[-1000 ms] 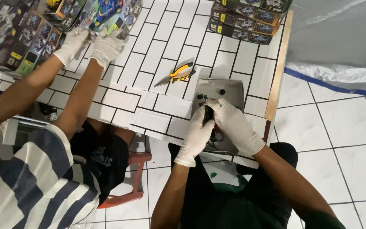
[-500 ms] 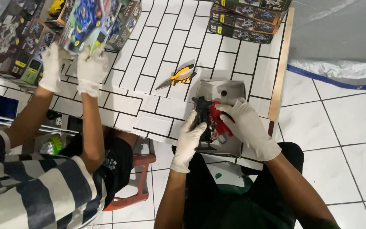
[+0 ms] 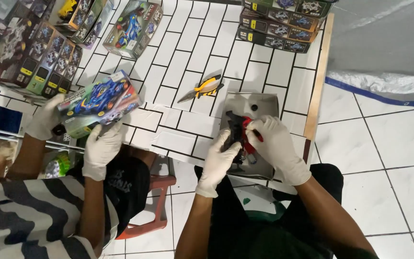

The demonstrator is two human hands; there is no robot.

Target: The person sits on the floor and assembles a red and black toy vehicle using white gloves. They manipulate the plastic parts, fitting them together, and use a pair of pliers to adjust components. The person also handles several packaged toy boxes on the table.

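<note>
White-gloved, the person's left hand [image 3: 218, 160] closes its grip on the near, lower end of a black toy-car chassis [image 3: 236, 132], held just above an open grey box [image 3: 259, 106] at the near edge of the tiled surface [image 3: 188, 57]. The chassis runs away from the body. To its right, touching it, the right hand [image 3: 270, 140] pinches a red part [image 3: 250, 125] against its upper half. Both hands sit equally close.

an open tray [image 3: 264, 103] lies on the bench [image 3: 188, 57] near its right edge, pliers [image 3: 202, 89] just left of it. stacked toy boxes [image 3: 283, 24] sit behind, more boxes [image 3: 34, 57] far left.
</note>
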